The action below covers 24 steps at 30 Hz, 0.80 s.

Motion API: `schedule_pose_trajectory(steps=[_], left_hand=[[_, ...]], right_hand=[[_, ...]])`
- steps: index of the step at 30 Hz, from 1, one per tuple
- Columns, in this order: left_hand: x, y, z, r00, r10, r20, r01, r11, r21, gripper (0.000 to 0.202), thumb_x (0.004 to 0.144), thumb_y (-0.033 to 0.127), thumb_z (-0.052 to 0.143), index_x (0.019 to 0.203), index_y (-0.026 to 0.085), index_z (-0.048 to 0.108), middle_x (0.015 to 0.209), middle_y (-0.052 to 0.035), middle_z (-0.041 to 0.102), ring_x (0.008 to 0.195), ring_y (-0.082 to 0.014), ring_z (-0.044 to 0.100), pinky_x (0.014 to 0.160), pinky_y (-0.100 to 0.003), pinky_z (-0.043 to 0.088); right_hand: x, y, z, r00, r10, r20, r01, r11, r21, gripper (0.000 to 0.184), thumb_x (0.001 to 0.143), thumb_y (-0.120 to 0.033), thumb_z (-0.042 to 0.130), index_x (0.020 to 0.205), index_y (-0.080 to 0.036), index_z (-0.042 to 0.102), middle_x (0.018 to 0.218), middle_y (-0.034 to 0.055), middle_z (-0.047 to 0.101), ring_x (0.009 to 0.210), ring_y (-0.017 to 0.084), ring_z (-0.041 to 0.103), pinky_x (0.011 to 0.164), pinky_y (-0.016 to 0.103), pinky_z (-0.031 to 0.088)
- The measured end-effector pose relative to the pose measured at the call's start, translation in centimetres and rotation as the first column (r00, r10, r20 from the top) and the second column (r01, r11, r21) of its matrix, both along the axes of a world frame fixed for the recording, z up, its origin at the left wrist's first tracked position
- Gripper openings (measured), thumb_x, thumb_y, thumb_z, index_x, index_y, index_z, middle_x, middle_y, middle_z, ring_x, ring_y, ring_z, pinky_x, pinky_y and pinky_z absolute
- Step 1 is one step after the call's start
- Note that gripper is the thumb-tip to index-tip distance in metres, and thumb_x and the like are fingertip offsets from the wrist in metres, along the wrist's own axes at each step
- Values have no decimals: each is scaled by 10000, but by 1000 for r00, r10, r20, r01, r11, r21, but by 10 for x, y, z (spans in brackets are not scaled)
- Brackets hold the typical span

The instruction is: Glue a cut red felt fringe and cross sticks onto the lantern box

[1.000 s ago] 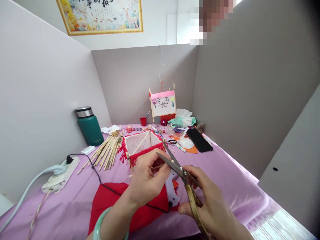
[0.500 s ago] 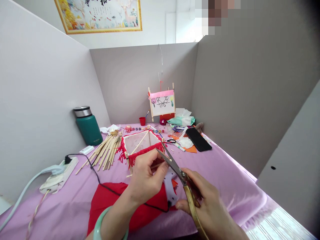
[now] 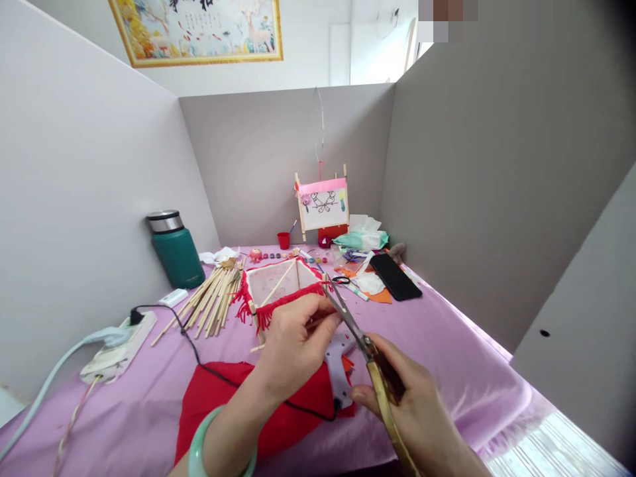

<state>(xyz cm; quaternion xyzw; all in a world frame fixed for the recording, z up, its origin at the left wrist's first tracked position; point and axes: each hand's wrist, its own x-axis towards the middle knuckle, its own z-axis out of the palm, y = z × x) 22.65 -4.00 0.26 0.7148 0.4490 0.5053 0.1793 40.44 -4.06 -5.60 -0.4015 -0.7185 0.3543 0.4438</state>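
My left hand (image 3: 293,348), with a green bangle on the wrist, pinches a thin wooden stick (image 3: 318,322) just in front of the red-fringed lantern frame (image 3: 279,283). My right hand (image 3: 415,414) grips brass-handled scissors (image 3: 365,351). Their blades point up and left and meet at the stick beside my left fingers. Under both hands lie a white glue gun (image 3: 338,368) and a red felt sheet (image 3: 223,404).
A bundle of wooden sticks (image 3: 211,298), a green thermos (image 3: 173,248) and a power strip (image 3: 116,348) sit at the left. A finished small lantern (image 3: 322,205), a black phone (image 3: 395,277), tissues and small craft bits stand at the back. Grey partitions wall in the purple-covered table (image 3: 457,351).
The scissor blades were apart and have come together on the stick. My right hand has shifted slightly lower and left; my left hand keeps its pinch.
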Motion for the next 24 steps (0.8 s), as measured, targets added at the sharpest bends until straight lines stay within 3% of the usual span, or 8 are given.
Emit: schedule_pose_trajectory(steps=[5,14,24], left_hand=[[2,3,2,989,103,-106,-97,993,61,134,859,191,532,789,160,642,677,-16,629,594,-115,534,560,-222,394],[13,6,3,955,173,-242,-148,982,120,161,883,191,510,807,155,647,740,-33,662,680,-144,592,629,-244,415],[19,13,10,924,219,-315,-182,973,142,168,884,173,496,802,159,642,740,-34,659,658,-142,585,613,-241,409]], right_hand=[[2,0,6,996,76,35,-73,993,-98,448,732,-388,690,1114,-192,561,690,-39,533,587,96,484,556,194,447],[9,9,7,987,121,104,-114,991,-74,291,851,-431,549,1025,-198,552,711,-24,517,627,103,473,580,197,428],[4,19,0,994,46,99,-41,998,-49,266,852,-435,543,958,-191,531,645,-48,454,587,95,447,563,199,395]])
